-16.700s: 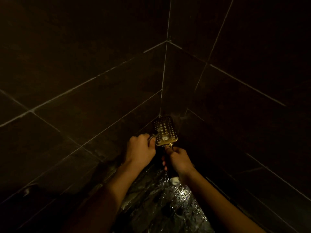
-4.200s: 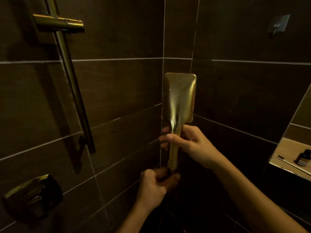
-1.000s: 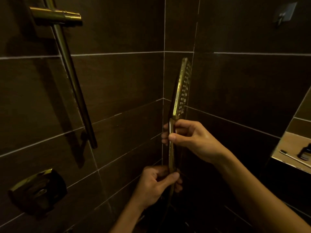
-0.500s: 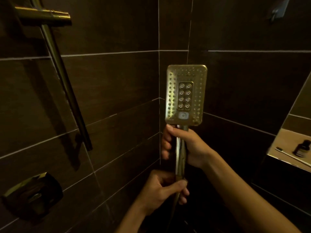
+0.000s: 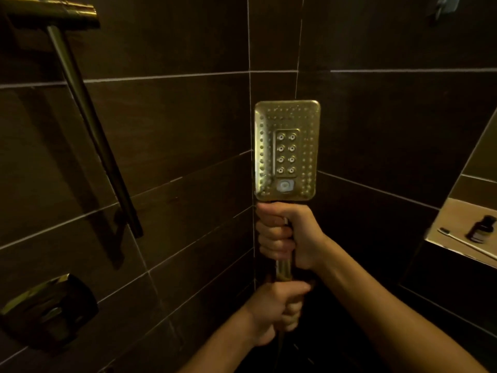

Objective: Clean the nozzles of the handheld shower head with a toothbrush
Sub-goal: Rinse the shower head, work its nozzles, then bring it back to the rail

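Note:
A gold rectangular handheld shower head (image 5: pixel 287 150) stands upright in the shower corner, its nozzle face turned toward me. My right hand (image 5: pixel 286 235) grips the handle just under the head. My left hand (image 5: pixel 274 309) is closed around the handle's lower end, where the hose begins. A white toothbrush (image 5: pixel 466 244) lies on the lit niche shelf (image 5: pixel 454 224) at the far right, touched by neither hand.
A small dark bottle (image 5: pixel 481 228) stands on the niche shelf beside the toothbrush. A gold slide rail (image 5: pixel 88 122) with its holder (image 5: pixel 51 13) runs down the left wall above a mixer valve (image 5: pixel 45 309). A wall hook (image 5: pixel 445 4) sits top right. Dark tiles all around.
The shower head has turned from edge-on to nozzle face toward me and sits slightly closer. My left hand has closed tighter on the handle's lower end.

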A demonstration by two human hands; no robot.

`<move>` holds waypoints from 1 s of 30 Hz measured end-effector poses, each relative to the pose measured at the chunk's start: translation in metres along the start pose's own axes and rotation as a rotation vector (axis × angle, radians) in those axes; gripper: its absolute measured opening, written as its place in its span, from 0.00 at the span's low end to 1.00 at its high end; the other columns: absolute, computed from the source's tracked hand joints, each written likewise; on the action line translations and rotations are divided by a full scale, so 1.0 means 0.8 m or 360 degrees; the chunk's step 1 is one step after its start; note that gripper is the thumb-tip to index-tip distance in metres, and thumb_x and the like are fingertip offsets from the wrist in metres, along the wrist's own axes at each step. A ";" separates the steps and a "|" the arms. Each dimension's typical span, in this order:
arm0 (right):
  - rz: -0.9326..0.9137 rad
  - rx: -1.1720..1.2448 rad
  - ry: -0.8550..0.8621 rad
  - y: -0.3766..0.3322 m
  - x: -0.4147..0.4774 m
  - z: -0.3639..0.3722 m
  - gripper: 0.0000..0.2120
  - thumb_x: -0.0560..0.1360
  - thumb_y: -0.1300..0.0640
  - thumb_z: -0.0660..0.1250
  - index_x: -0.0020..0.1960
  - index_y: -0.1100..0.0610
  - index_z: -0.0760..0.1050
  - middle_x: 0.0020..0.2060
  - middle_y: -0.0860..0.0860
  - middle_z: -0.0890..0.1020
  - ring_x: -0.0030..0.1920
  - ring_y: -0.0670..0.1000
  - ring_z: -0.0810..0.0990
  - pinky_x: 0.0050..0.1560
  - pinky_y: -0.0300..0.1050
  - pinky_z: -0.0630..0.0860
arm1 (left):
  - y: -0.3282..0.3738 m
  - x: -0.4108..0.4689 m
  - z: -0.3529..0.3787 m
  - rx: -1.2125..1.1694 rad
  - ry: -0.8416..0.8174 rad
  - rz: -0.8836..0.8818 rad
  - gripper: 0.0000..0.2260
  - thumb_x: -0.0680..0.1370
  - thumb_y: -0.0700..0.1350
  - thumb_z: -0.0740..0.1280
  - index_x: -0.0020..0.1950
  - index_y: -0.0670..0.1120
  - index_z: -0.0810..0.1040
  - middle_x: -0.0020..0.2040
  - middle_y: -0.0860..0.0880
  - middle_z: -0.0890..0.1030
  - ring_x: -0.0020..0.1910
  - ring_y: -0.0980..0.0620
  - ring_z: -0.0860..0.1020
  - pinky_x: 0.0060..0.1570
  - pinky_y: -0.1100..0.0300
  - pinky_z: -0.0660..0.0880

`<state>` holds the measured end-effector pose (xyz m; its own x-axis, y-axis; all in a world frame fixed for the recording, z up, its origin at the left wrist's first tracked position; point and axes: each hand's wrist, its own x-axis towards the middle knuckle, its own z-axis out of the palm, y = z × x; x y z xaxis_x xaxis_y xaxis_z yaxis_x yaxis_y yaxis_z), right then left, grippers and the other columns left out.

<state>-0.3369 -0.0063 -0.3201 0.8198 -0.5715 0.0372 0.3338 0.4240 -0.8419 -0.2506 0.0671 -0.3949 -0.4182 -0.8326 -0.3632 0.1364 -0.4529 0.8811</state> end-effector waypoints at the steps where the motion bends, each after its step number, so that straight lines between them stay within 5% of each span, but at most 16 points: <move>1: -0.0032 -0.0079 0.0160 0.002 0.002 0.002 0.19 0.74 0.52 0.67 0.29 0.52 0.62 0.19 0.45 0.63 0.17 0.43 0.59 0.21 0.37 0.53 | 0.002 -0.002 0.002 0.0017 0.0191 0.0001 0.14 0.76 0.45 0.67 0.31 0.50 0.71 0.20 0.55 0.66 0.17 0.59 0.61 0.20 0.67 0.56; 3: -0.0110 -0.0184 0.0440 0.008 0.009 0.006 0.21 0.77 0.52 0.66 0.28 0.52 0.63 0.19 0.46 0.63 0.16 0.44 0.59 0.21 0.36 0.53 | 0.003 0.002 0.001 0.0033 0.0402 0.0091 0.05 0.78 0.42 0.66 0.46 0.51 0.76 0.27 0.54 0.75 0.24 0.58 0.70 0.26 0.64 0.65; 5: -0.0161 -0.0231 0.0643 0.014 0.017 0.010 0.24 0.80 0.54 0.64 0.26 0.52 0.64 0.20 0.47 0.63 0.16 0.45 0.59 0.20 0.35 0.55 | 0.004 0.006 -0.005 0.0069 0.0512 0.0167 0.11 0.78 0.42 0.67 0.59 0.53 0.76 0.40 0.52 0.80 0.38 0.55 0.77 0.40 0.60 0.73; 8: -0.0202 -0.0378 0.0797 0.023 0.032 0.014 0.25 0.80 0.55 0.64 0.25 0.51 0.66 0.22 0.48 0.64 0.18 0.47 0.60 0.22 0.38 0.57 | 0.004 0.008 -0.017 0.0120 0.0532 0.0276 0.11 0.81 0.40 0.64 0.55 0.57 0.74 0.51 0.53 0.78 0.50 0.56 0.76 0.54 0.57 0.72; 12: -0.0190 -0.0426 0.0804 0.036 0.052 0.007 0.23 0.80 0.55 0.65 0.26 0.51 0.65 0.23 0.48 0.63 0.20 0.47 0.60 0.23 0.40 0.57 | 0.001 0.009 -0.030 0.0162 0.0665 0.0261 0.11 0.81 0.41 0.63 0.47 0.58 0.72 0.45 0.51 0.78 0.41 0.55 0.75 0.45 0.58 0.71; 16: -0.0054 -0.0298 0.0301 0.033 0.062 -0.008 0.16 0.75 0.51 0.70 0.33 0.54 0.68 0.26 0.48 0.66 0.21 0.45 0.65 0.23 0.40 0.63 | -0.005 0.014 -0.050 0.0038 0.0816 0.0169 0.06 0.78 0.42 0.66 0.51 0.52 0.74 0.33 0.51 0.74 0.25 0.57 0.70 0.27 0.62 0.65; 20: -0.0122 -0.0286 -0.0244 0.042 0.066 -0.023 0.15 0.73 0.53 0.75 0.44 0.58 0.69 0.35 0.53 0.72 0.34 0.50 0.76 0.39 0.44 0.76 | -0.011 0.006 -0.067 -0.0082 0.0481 0.0054 0.11 0.77 0.45 0.70 0.37 0.50 0.72 0.23 0.54 0.65 0.19 0.58 0.62 0.20 0.66 0.57; 24: -0.0012 -0.0342 -0.0272 0.067 0.079 -0.021 0.16 0.75 0.50 0.74 0.42 0.58 0.70 0.32 0.51 0.75 0.33 0.49 0.78 0.37 0.42 0.76 | -0.023 -0.005 -0.098 -0.0014 0.0346 0.0081 0.13 0.74 0.46 0.74 0.36 0.49 0.72 0.22 0.54 0.65 0.17 0.59 0.61 0.20 0.66 0.57; 26: 0.0044 -0.0471 -0.0097 0.084 0.088 -0.015 0.15 0.75 0.49 0.74 0.39 0.55 0.71 0.29 0.49 0.73 0.29 0.47 0.74 0.33 0.40 0.72 | -0.026 -0.015 -0.118 0.0101 0.0359 0.0040 0.09 0.72 0.48 0.76 0.44 0.50 0.76 0.28 0.54 0.74 0.24 0.58 0.71 0.27 0.65 0.67; 28: 0.0053 -0.0679 0.0149 0.105 0.102 -0.009 0.14 0.75 0.48 0.73 0.36 0.52 0.72 0.27 0.48 0.70 0.26 0.46 0.70 0.28 0.40 0.68 | -0.035 -0.024 -0.147 0.0274 0.0426 0.0002 0.20 0.68 0.55 0.77 0.56 0.53 0.77 0.44 0.55 0.83 0.41 0.58 0.81 0.46 0.63 0.78; 30: 0.0067 -0.0939 0.0368 0.129 0.117 -0.007 0.15 0.75 0.47 0.70 0.34 0.52 0.72 0.28 0.51 0.69 0.26 0.46 0.69 0.28 0.41 0.66 | -0.050 -0.033 -0.180 0.0423 0.0464 0.0030 0.24 0.67 0.55 0.78 0.61 0.53 0.78 0.54 0.55 0.84 0.53 0.60 0.81 0.57 0.63 0.77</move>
<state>-0.2286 -0.0199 -0.4063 0.6829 -0.7277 -0.0640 -0.0633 0.0284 -0.9976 -0.1154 0.0616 -0.4642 -0.1398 -0.9130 -0.3834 -0.1114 -0.3702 0.9222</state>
